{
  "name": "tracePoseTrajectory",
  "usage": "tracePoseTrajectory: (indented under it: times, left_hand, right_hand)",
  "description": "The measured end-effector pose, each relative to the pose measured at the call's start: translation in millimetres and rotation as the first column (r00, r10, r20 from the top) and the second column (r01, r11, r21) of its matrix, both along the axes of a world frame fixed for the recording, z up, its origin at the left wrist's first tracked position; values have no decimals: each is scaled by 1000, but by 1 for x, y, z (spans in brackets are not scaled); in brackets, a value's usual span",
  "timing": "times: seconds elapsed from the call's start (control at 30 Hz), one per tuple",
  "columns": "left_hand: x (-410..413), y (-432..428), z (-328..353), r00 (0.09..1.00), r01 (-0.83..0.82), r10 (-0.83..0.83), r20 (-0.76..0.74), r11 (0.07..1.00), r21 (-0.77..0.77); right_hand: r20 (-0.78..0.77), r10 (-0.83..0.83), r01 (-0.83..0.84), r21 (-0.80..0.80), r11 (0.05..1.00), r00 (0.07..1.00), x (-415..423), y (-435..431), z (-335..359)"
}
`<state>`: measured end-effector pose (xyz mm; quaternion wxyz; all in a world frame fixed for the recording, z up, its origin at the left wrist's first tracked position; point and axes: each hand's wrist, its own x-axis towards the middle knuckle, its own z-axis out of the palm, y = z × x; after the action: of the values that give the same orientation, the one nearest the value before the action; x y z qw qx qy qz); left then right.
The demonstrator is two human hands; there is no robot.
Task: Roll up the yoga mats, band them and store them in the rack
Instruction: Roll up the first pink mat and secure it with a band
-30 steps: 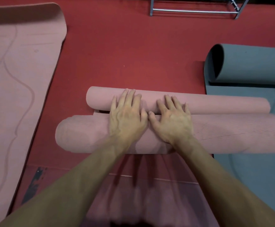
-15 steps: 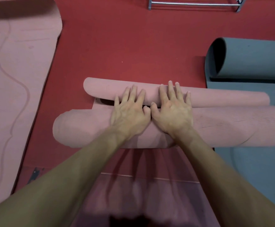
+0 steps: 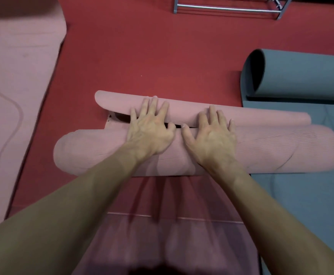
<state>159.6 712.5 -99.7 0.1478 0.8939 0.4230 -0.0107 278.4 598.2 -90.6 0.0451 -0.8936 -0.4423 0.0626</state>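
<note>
Pink foam fills the middle of the head view: a pink yoga mat [image 3: 281,149] is rolled into a thick cylinder lying across the red floor [image 3: 152,56], with its far free end curled into a thinner roll [image 3: 251,116] just beyond, at twelve o'clock from the thick one. Both hands lie flat and open, palms down, gripping nothing. The left hand [image 3: 150,132] presses on the thick roll with its fingers spread onto the thin roll; the right hand [image 3: 211,135] sits just beside it at three o'clock, placed the same way. A second pink mat [image 3: 13,96] lies unrolled at nine o'clock. A grey mat [image 3: 301,76], partly rolled, lies at two o'clock. A metal rack [image 3: 231,8] stands at one o'clock, well apart.
</note>
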Motion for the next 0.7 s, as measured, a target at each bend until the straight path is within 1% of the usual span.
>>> tracePoseTrajectory:
  times: [0.1,0.17,0.3,0.37,0.5,0.6,0.63,0.7]
  left_hand:
    - [2,-3,-3,1000,-11,11,14,998,56]
    - [2,-5,-4,999,-15,12,38,996,88]
    - [5,-2,-2,998,-7,3,57,997,75]
    - [4,-2,-3,999,7,-10,34,997,78]
    - [5,8,1,994,68,-63,-90,996,55]
    - [10,31,4,974,139,-116,-197,985,106]
    - [11,36,3,970,145,-124,-209,986,86]
    - [12,36,-3,979,119,-113,-172,993,20]
  right_hand:
    - [19,5,-3,-115,993,1000,8,1,0]
    - [5,12,-12,-142,990,1000,11,5,0]
    - [-50,28,-38,-210,977,998,21,14,6]
    - [-89,41,-62,-241,968,995,28,17,9]
    - [-154,74,-118,-300,947,985,43,23,13]
    - [-184,78,-130,-290,948,980,48,27,14]
    - [-175,85,-131,-275,952,981,47,25,12]
    - [-130,110,-137,-219,966,985,46,20,7]
